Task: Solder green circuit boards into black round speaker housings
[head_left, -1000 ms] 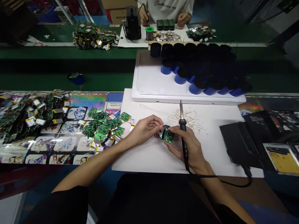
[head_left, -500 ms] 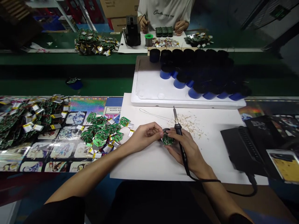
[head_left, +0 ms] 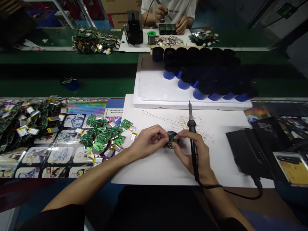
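My left hand (head_left: 149, 140) pinches a small green circuit board (head_left: 171, 141) from the left, where it sits on a round black part (head_left: 171, 133). My right hand (head_left: 196, 150) grips a soldering iron (head_left: 192, 136) by its black handle, with the metal tip pointing up and away and touching nothing. Its fingertips also press the board's right side. Both hands hide much of the board. A thin cable runs from the iron past my right wrist.
White paper (head_left: 144, 170) lies under my hands, with pale scraps scattered (head_left: 192, 123) beyond them. Green boards with foil-tabbed batteries (head_left: 101, 139) heap to the left. A white foam tray (head_left: 154, 93) holds several blue-and-black cylinders. A black soldering station (head_left: 247, 149) stands right. A co-worker (head_left: 168, 9) solders opposite.
The board has turned and sits deeper between my fingers. The iron has swung from leaning left to nearly upright. The co-worker's hands have risen, lifting their iron.
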`<state>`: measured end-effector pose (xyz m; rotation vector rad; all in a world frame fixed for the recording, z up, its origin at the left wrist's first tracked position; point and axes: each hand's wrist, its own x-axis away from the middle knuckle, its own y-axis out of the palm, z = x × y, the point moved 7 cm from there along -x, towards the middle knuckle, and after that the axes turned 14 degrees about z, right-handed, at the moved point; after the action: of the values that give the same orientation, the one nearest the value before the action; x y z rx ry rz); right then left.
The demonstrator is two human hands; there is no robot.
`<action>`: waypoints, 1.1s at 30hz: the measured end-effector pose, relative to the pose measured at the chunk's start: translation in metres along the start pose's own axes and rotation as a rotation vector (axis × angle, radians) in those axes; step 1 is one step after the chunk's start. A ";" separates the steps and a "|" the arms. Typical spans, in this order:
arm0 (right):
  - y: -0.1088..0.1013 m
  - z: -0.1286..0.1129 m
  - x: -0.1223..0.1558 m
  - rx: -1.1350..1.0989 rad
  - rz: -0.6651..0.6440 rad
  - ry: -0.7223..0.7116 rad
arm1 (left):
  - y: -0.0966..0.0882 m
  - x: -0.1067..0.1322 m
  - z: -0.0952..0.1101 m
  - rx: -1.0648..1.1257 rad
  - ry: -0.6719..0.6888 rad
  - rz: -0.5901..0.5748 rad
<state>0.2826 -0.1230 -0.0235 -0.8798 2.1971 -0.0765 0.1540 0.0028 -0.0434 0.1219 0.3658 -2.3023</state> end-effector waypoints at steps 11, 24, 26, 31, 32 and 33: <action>0.003 -0.003 0.000 0.057 0.043 -0.001 | 0.001 0.002 0.003 -0.015 0.065 -0.033; 0.005 -0.007 -0.001 0.008 0.005 -0.016 | 0.000 0.002 0.010 0.013 0.119 0.012; 0.005 -0.008 -0.001 -0.010 -0.008 -0.045 | 0.000 0.003 0.011 0.001 0.144 0.001; 0.005 -0.007 -0.001 0.009 -0.034 -0.063 | -0.002 0.002 0.014 -0.046 0.234 0.022; 0.005 -0.008 -0.001 0.014 -0.033 -0.062 | -0.002 0.002 0.015 -0.051 0.243 0.029; 0.005 -0.008 0.000 0.013 -0.033 -0.064 | -0.002 0.002 0.016 -0.050 0.245 0.031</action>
<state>0.2745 -0.1203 -0.0192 -0.8996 2.1212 -0.0772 0.1519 -0.0018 -0.0282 0.3839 0.5421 -2.2498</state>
